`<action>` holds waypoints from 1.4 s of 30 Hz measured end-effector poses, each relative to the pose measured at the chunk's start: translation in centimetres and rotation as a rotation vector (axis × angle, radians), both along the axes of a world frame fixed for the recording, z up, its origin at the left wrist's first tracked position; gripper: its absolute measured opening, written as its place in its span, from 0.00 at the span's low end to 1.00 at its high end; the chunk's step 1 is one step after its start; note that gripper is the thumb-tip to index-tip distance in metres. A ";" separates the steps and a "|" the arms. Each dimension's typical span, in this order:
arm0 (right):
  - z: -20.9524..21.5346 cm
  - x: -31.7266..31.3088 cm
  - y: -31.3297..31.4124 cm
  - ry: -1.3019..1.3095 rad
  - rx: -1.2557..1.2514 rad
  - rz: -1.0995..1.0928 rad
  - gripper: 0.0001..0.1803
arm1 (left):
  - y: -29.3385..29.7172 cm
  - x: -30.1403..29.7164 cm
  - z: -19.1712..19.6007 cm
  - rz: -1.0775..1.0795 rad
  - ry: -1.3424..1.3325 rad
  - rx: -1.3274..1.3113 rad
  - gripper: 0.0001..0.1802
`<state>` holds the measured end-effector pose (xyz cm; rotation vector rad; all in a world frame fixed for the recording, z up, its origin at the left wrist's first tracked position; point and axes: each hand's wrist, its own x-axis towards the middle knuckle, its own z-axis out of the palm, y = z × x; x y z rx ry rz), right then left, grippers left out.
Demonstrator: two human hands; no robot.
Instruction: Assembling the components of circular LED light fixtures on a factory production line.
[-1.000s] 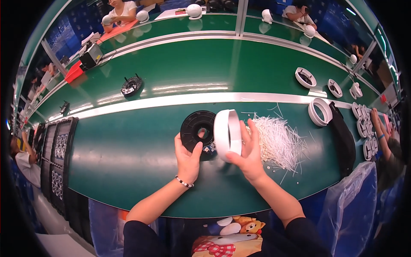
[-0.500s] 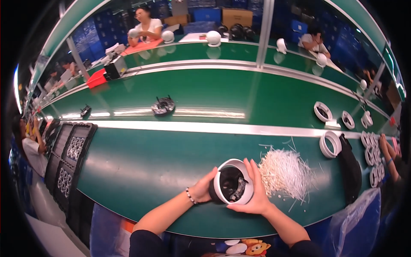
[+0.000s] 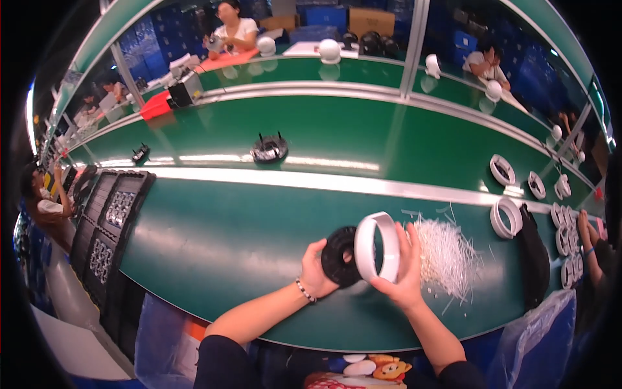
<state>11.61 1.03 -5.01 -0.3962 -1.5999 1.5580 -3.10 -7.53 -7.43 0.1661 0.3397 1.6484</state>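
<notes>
Over the green table, the right hand clamps the white ring upright; the left hand pinches the black disc just behind it — keep both faces parallel, fingers clear of the rims.

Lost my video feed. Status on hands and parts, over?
Left hand grips black disc. Right hand grips white ring, upright beside disc. White strips piled right.

Probably a factory assembly line: green conveyor belts, seated workers.
</notes>
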 end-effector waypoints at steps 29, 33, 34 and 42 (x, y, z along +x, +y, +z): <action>1.5 -0.9 -2.1 -0.380 0.636 -0.020 0.59 | -0.6 0.2 1.9 -0.117 0.020 -0.067 0.43; 1.9 0.9 -0.8 -0.475 0.654 -0.021 0.60 | 1.7 1.6 0.2 -0.221 0.004 0.081 0.41; 2.1 1.2 -0.4 -0.490 0.688 -0.022 0.60 | 1.9 1.8 0.3 -0.264 0.010 0.081 0.40; 1.0 -0.4 -2.1 -0.529 0.715 -0.158 0.57 | 0.5 1.6 2.3 -0.109 0.069 0.105 0.26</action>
